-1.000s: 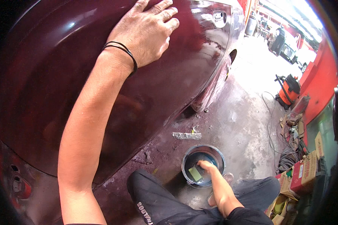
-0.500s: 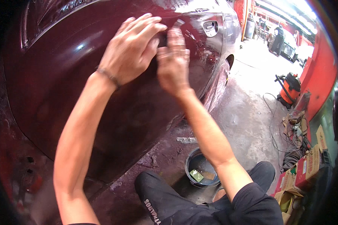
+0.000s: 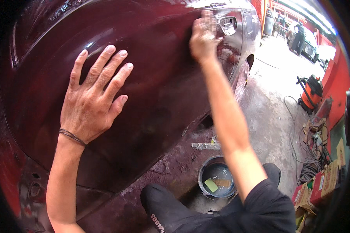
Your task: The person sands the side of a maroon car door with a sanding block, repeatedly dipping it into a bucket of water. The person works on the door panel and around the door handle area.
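Note:
A glossy maroon car door (image 3: pixel 140 116) fills the left and middle of the head view. My left hand (image 3: pixel 91 97) lies on it with fingers spread and holds nothing, a dark band round its wrist. My right hand (image 3: pixel 205 37) is against the upper right of the door, just left of the handle recess (image 3: pixel 228 26); its fingers are blurred, and whether anything is under them is unclear. Below, between my knees, a bucket (image 3: pixel 201 171) holds murky water, a green pad (image 3: pixel 211 185) and a brown piece (image 3: pixel 223 182).
At the right stand an orange shop vacuum (image 3: pixel 310 93), coiled hose (image 3: pixel 309 171), cardboard boxes (image 3: pixel 319 182) and a red wall (image 3: pixel 336 89). A strip of tape (image 3: pixel 204 146) lies on the floor. Far back are another person (image 3: pixel 298 37) and a vehicle (image 3: pixel 310 48).
My right hand has risen from the bucket to the door, then moved up and right toward the handle. My left hand has slid down and left, its fingers now more spread.

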A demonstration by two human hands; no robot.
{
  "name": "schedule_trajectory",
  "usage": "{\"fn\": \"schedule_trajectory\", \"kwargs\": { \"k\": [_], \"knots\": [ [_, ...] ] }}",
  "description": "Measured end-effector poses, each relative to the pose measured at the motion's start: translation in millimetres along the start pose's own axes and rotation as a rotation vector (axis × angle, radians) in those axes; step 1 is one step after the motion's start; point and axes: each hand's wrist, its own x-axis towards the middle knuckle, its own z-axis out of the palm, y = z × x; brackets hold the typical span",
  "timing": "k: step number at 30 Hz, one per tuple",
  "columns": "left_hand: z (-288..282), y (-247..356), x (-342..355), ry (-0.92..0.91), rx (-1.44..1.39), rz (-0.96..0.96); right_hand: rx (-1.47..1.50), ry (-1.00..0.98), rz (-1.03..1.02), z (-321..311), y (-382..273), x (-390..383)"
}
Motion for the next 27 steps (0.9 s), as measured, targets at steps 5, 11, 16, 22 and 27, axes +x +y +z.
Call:
{"fn": "schedule_trajectory", "kwargs": {
  "k": [5,11,16,22,27],
  "knots": [
    [-13,-11,-5,-0.046,0.088,-0.004,0.075,-0.313,-0.143,-25,-184,-94],
    [-5,2,8,-0.036,0.112,-0.019,-0.163,-0.162,0.251,-51,99,-47],
    [-1,0,6,-0.073,0.142,-0.003,-0.204,-0.065,0.237,-31,57,-72],
    [-14,-6,4,-0.098,0.208,0.026,0.069,-0.243,0.072,-40,-95,-136],
    [-8,3,14,-0.097,0.183,0.029,-0.154,-0.139,0.509,-60,137,-78]
  ]
}}
